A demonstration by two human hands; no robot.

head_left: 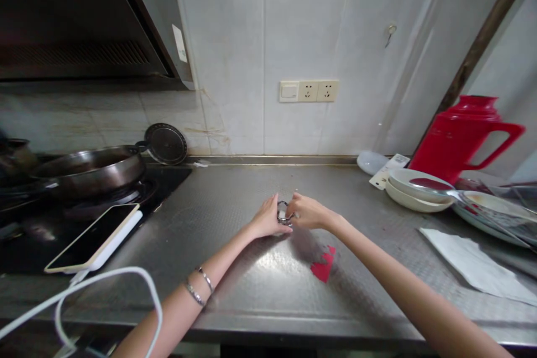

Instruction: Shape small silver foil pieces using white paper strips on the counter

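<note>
At the middle of the metal counter [235, 285] is a small round metal-rimmed object [282, 212] with something white inside; I cannot make out its exact kind. My left hand [267, 217] grips it from the left, fingers behind and thumb in front. On the other side, my right hand [310, 211] has its fingers curled in a pinch at the object's rim. What those fingertips hold, if anything, is hidden. A torn red scrap [323, 266] lies nearer to me, below my right hand.
On the left are a cooktop with a steel pan [96, 170], a phone [94, 238] and a looping white cable [145, 277]. A red thermos jug [461, 137], stacked bowls [413, 198] and a white paper sheet [474, 263] are on the right.
</note>
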